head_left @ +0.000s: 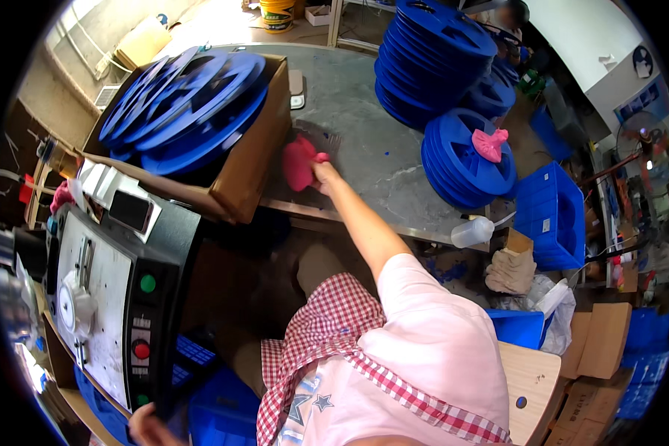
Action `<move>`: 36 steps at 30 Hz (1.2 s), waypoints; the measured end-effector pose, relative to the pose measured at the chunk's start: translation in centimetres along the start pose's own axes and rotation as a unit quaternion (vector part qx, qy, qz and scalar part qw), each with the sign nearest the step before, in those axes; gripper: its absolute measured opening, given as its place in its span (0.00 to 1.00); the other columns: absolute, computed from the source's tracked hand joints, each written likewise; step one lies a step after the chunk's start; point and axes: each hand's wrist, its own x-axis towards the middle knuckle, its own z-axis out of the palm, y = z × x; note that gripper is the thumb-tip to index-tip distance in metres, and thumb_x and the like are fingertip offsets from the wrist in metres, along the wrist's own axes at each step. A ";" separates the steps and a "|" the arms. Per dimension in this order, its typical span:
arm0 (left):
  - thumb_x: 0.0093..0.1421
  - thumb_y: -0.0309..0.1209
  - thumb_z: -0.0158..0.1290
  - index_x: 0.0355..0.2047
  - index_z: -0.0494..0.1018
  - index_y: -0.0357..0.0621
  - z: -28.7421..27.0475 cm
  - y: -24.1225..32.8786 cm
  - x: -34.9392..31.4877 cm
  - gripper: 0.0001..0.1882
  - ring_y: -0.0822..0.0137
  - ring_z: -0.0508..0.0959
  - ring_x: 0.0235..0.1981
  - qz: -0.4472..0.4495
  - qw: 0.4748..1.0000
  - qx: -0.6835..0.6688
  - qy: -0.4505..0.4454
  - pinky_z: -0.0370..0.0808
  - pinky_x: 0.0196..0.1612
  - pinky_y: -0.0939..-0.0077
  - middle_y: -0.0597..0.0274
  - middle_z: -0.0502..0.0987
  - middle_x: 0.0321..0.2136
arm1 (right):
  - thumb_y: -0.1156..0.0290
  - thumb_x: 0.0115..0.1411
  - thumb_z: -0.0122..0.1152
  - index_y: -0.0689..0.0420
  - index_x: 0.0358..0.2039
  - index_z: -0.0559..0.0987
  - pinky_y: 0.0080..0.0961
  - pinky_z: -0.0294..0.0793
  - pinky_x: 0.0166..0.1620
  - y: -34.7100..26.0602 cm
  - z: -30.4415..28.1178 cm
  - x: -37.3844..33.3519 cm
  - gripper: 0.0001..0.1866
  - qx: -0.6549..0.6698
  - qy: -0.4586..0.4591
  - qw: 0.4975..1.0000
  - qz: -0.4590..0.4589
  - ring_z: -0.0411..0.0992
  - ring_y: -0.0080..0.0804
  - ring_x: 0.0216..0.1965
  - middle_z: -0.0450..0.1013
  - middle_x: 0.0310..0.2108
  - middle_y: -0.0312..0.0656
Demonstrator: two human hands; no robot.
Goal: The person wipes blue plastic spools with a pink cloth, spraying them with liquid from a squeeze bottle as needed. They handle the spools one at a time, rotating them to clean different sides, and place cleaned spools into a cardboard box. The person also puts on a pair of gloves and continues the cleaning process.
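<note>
While a blurry pink thing [299, 162] is gripped in the right hand [322, 178] over the grey table [372, 178], just beside the cardboard box [254, 167] of blue reels [230, 104], the left hand [150, 427] is kinda blurred down by the machine [108, 305], so its grip can't be made out.

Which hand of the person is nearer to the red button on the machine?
The left hand. It is below the red button in the picture, near the machine; the right hand is farther, up and to the right, holding a pink object at the table.
</note>
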 end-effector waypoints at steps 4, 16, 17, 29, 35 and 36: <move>0.52 0.11 0.46 0.33 0.72 0.33 13.1 5.8 0.6 0.10 0.61 0.78 0.32 -0.025 0.958 -0.115 -0.261 0.73 0.38 0.74 0.53 0.76 0.30 | 0.57 0.50 0.67 0.55 0.43 0.76 0.39 0.75 0.44 1.1 -3.7 3.6 0.23 -0.416 0.085 0.902 -0.072 0.74 0.41 0.41 0.76 0.37 0.44; 0.56 0.16 0.50 0.38 0.73 0.34 24.2 7.3 -3.1 0.09 0.64 0.80 0.34 -0.129 0.875 -0.157 -0.439 0.75 0.39 0.76 0.53 0.78 0.31 | 0.45 0.43 0.68 0.60 0.50 0.72 0.39 0.65 0.57 -47.0 -10.1 -6.9 0.40 -0.718 0.286 0.340 -0.536 0.64 0.49 0.55 0.68 0.51 0.52; 0.56 0.16 0.50 0.38 0.73 0.34 24.8 7.4 -3.0 0.09 0.65 0.80 0.34 -0.138 0.873 -0.163 -0.438 0.75 0.39 0.76 0.53 0.78 0.31 | 0.41 0.42 0.68 0.60 0.51 0.72 0.38 0.64 0.57 -47.8 -10.2 -6.5 0.43 -0.770 0.280 0.329 -0.470 0.64 0.49 0.56 0.68 0.52 0.53; 0.57 0.16 0.49 0.40 0.72 0.34 25.0 4.7 -3.7 0.10 0.68 0.79 0.34 -0.251 0.861 -0.153 -0.414 0.74 0.41 0.78 0.55 0.78 0.29 | 0.42 0.37 0.71 0.60 0.39 0.76 0.41 0.67 0.49 -45.8 -9.2 -2.7 0.37 -0.918 0.206 0.299 -0.156 0.73 0.44 0.45 0.77 0.36 0.47; 0.57 0.15 0.48 0.40 0.72 0.34 25.1 4.8 -2.8 0.10 0.69 0.78 0.34 -0.244 0.866 -0.147 -0.412 0.74 0.41 0.78 0.56 0.78 0.29 | 0.54 0.44 0.64 0.57 0.40 0.76 0.49 0.61 0.52 -43.9 -10.4 -3.0 0.26 -0.893 0.231 0.305 -0.237 0.74 0.44 0.43 0.76 0.38 0.45; 0.57 0.15 0.48 0.40 0.72 0.34 25.1 4.8 -2.9 0.11 0.69 0.78 0.34 -0.241 0.866 -0.146 -0.413 0.74 0.41 0.78 0.56 0.78 0.29 | 0.55 0.45 0.63 0.57 0.40 0.76 0.50 0.60 0.52 -43.5 -10.8 -3.1 0.24 -0.887 0.235 0.301 -0.258 0.74 0.44 0.43 0.76 0.39 0.44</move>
